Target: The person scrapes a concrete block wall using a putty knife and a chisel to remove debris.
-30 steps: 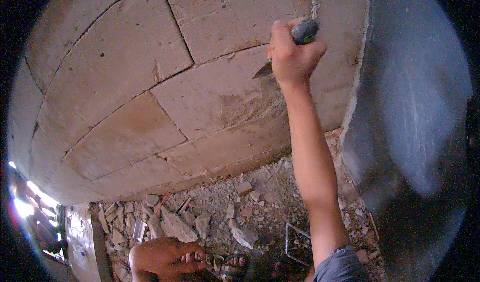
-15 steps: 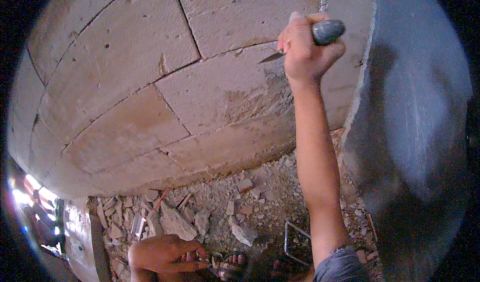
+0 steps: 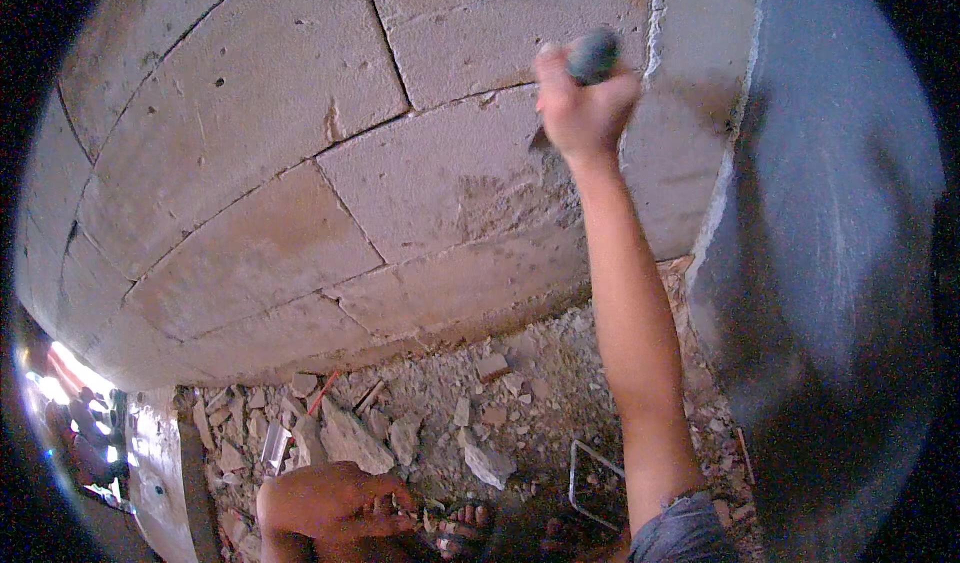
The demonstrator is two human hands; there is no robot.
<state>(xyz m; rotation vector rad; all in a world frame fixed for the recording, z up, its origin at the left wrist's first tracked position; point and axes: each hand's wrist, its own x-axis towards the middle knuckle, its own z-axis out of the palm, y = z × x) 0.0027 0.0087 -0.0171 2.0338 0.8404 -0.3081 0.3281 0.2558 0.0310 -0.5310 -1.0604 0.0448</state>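
My right hand [image 3: 585, 108] is closed round the dark rounded handle [image 3: 594, 55] of a trowel, held up against the block wall. Its small metal blade [image 3: 539, 140] shows below the fingers, by a rough grey patch [image 3: 515, 198] on the pale blocks; the rest of the blade is behind the hand. The hand is slightly blurred. Low down, my left hand [image 3: 350, 498] stays by my bent leg with its fingers curled in. Whatever may be inside those fingers is hidden.
Large pale blocks [image 3: 250, 93] with dark joints form the wall. A smooth grey surface [image 3: 830, 213] rises at the right. Broken stone and rubble [image 3: 350, 438] cover the ground around my sandalled foot [image 3: 465, 523]. A bent metal frame [image 3: 574, 473] lies near my right forearm.
My right hand with the trowel has shifted left along the wall and turned, the handle end now tipped more upward. My left hand has stayed about where it was.
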